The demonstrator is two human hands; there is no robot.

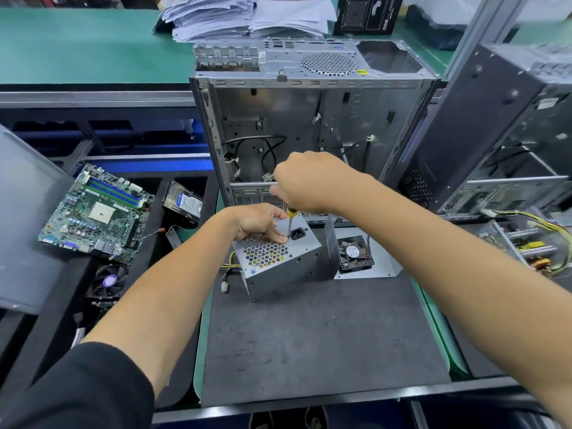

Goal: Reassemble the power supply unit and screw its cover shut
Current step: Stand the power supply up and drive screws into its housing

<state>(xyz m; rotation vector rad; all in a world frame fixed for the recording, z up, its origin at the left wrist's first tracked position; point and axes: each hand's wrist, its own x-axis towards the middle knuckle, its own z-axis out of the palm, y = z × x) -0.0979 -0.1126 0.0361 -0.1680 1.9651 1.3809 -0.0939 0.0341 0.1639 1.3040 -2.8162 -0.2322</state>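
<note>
A dark sleeve [77, 385] on the left forearm lies nearest, and both forearms reach out over the dark mat [309, 335] on the table. The left hand [253, 222] grips the top edge of the power supply unit [278, 258], fingers curled over the honeycomb grille, most likely to keep the box from turning under the tool. Just above it, the right hand [305, 182] is clenched round the handle of a screwdriver [290, 219], whose shaft runs down to the unit's top face beside the left fingertips and the mains socket; the screw itself is too small to make out. Holding the driver upright suits pressing straight down on a cover screw.

Right of the hands lie a loose fan [354, 253] on a metal plate, close beside the unit. Behind the hands stands an open computer case [309, 125]. Left of the left hand are a motherboard [96, 215] and a hard drive [184, 202], well apart from the work. Nothing blocks the driver.
</note>
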